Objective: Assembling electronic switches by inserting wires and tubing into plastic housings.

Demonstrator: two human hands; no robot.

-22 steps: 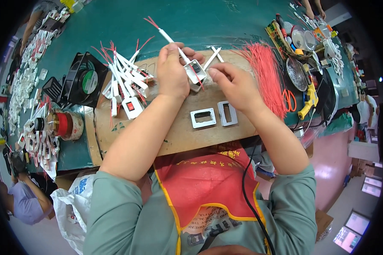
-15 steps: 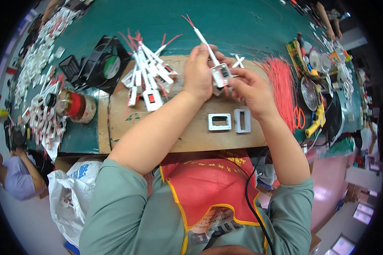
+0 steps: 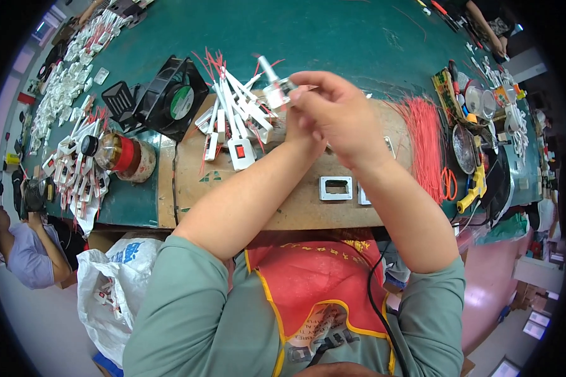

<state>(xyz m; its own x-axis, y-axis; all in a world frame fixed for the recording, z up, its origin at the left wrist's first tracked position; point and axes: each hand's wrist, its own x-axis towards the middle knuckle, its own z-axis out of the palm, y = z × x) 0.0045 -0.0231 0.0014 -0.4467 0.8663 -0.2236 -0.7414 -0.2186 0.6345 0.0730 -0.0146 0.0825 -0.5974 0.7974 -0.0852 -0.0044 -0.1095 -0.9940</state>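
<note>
Our right hand pinches a white housing between fingertips, our left hand's fingers we cannot tell, and a weak pinch could drop it.

A green table stretches across the scene. On its left stands a black cooling fan; nearer, a jar with a red band. On the right are orange-handled scissors, a pistol-shaped yellow tool and a round metallic dish. Near left, below the table edge, is a white plastic sack; farther left, a person in a lavender top. Far right, another person's forearm shows.
</note>
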